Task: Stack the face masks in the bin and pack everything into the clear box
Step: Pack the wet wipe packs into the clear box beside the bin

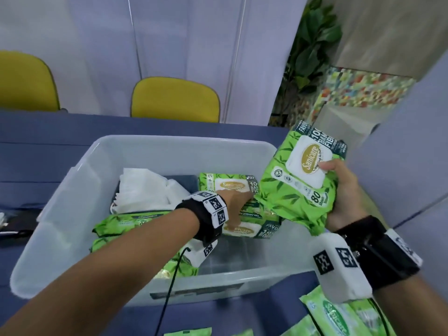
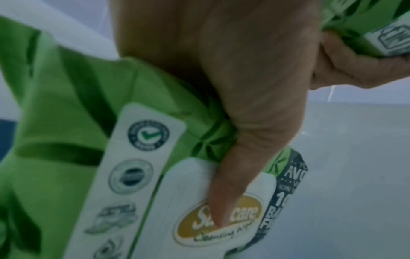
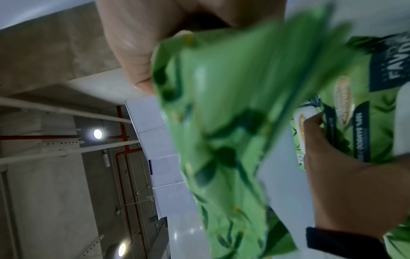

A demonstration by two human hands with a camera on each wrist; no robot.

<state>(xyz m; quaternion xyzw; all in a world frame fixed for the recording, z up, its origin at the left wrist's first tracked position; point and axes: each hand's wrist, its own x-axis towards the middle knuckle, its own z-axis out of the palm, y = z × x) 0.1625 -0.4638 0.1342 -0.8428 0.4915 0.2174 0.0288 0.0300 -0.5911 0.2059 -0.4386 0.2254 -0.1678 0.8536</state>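
A clear plastic box stands on the blue table. A stack of white face masks lies at its back left, and several green wipes packs lie in its middle and front left. My left hand reaches into the box and grips one of these packs, thumb pressed on its white lid. My right hand holds another green wipes pack tilted above the box's right rim, thumb on the lid. In the right wrist view that pack is blurred.
More green wipes packs lie on the table in front of the box, at the lower right. Two yellow chairs stand behind the table, with a plant at the back right. A dark object lies at the left edge.
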